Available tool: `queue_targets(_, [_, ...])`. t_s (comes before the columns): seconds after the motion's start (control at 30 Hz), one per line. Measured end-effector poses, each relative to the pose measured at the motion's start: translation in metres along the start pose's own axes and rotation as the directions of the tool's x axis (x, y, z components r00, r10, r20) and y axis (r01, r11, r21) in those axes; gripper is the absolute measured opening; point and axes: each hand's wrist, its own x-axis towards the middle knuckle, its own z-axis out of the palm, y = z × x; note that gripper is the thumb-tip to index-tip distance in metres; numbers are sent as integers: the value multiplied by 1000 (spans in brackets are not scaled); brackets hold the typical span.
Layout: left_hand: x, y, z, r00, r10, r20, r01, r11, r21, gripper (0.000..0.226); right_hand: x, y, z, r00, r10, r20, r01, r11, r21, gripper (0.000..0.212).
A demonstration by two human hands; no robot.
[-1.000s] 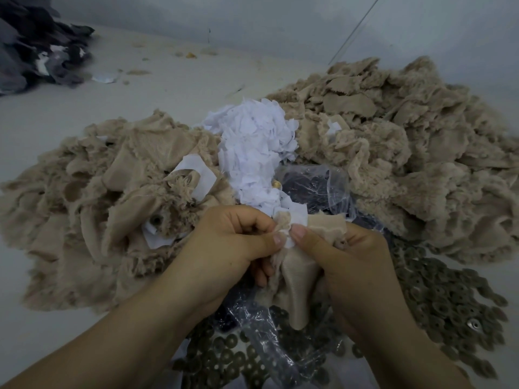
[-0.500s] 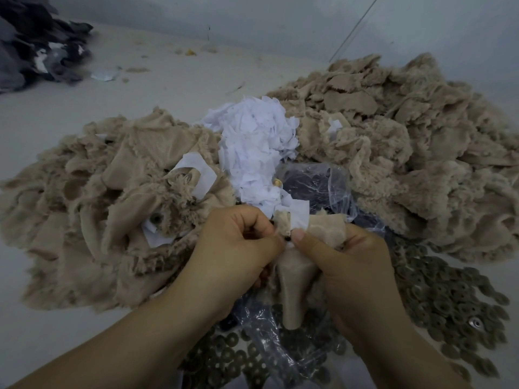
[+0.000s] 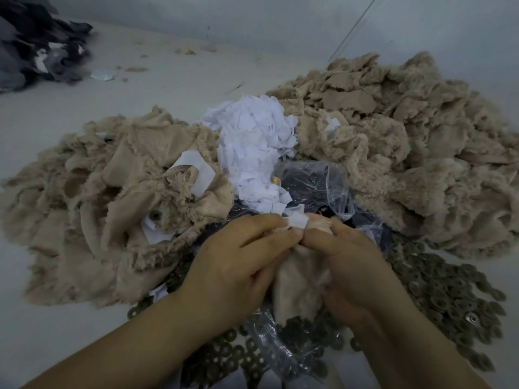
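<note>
Two hands are meeting over the middle of the table point(image 3: 168, 71) right now. The left hand point(image 3: 238, 265) and the right hand point(image 3: 354, 265) are both pinching the top edge of a beige plush piece point(image 3: 297, 287), thumbs tip to tip. A white paper slip point(image 3: 296, 220) is poking up just above the fingertips. The piece is hanging down between the palms, with a clear plastic bag point(image 3: 320, 178) of dark parts lying just beyond.

I'm judging that the slip is being worked off the plush and is not yet free. A heap of white paper scraps point(image 3: 252, 147) further back is suggesting plenty of pieces are already stripped. Beige plush is lying in two piles, the left pile point(image 3: 112, 197) and the bigger right pile point(image 3: 407, 153). Slips are showing in both, so a good deal of work is looking left, though I cannot tell which pile is the finished one.

Dark round washers point(image 3: 438, 284) are spreading under and to the right of the hands. The pinch point itself is hiding behind the thumbs. A tiny dark speck there is too small to name, and both forearms are running off the bottom edge.
</note>
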Motion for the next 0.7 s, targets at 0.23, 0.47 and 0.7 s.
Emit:
queue_targets(0.23, [6,-9,-18,993,113,-41,-114,993,-20,16,-5,-4,1,985,-76,154,98,985,-145,31])
queue_targets(0.47, [8,-11,-31,990,137,-34,-137,990,20,18,-22,-18,1,980,-192,53,169,661,-731,13])
queue_targets(0.7, [6,-8,-39,993,120,-21,-120,993,14,18,-57,-35,-44,967,219,132,205,-350,-914,22])
